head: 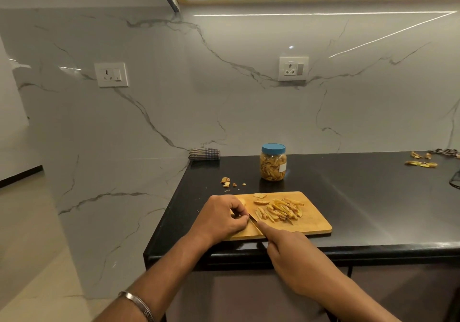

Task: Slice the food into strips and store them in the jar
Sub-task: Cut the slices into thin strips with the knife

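Head view, looking down over my forearms. Plain metal bangle (135, 299) on my left wrist, nearest the lens. My right hand (286, 247) is wrapped round the handle of a small kitchen knife (255, 223), index finger laid straight along the spine; handle itself hidden inside my grip. Blade angles up and left onto the rectangular wooden cutting board (313, 224), which sits at the near edge of the glossy black countertop (361, 197).

My left hand (221, 218), fingers curled under, pinches a pale piece of food (242, 201) against the board's left end, fingertips just beside the blade. Most of that piece is covered by my knuckles.

Right of the blade: loose heap of yellow-brown cut strips (281, 210) on the board's middle, with a few uncut slices (260, 198) toward its far edge.

Beyond the board, off its far left corner, small scraps (227, 181) lie on the counter. Behind the board stands a clear plastic jar (273, 163), blue lid (273, 148) on, already holding strips nearly to the top.

Farther back, a folded checked cloth (204, 154) against the marble wall. Far right, peelings (420, 163) on the counter. Two white wall sockets (111, 74) above.
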